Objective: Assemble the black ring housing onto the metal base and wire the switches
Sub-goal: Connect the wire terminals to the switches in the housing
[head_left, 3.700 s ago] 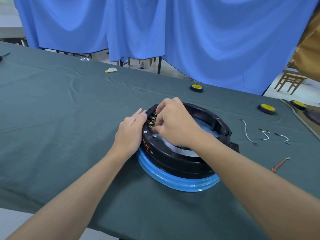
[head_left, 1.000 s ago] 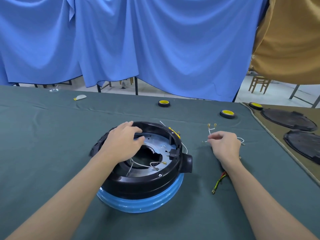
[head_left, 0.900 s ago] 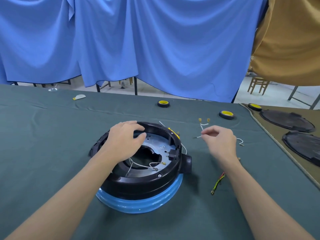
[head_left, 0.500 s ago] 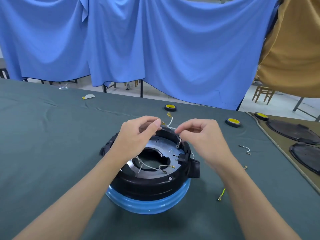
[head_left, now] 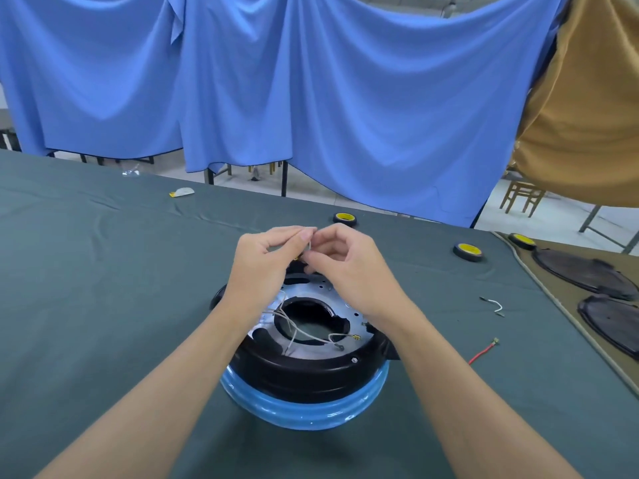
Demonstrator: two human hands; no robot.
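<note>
left hand (head_left: 264,267) and right hand (head_left: 349,267) both pinch a thin white wire (head_left: 310,244) over the black ring housing (head_left: 311,369), mid-frame; a loose pinch could drop it.

No text or label seems legible anywhere.

2 hands (head_left: 262,267) | 3 tape rolls (head_left: 345,218) | 2 black covers (head_left: 584,271)

The black ring housing (head_left: 304,368) is seated around the silver metal base (head_left: 313,290). Thin white wires (head_left: 294,328) are draped loosely across the base's central opening.
</note>
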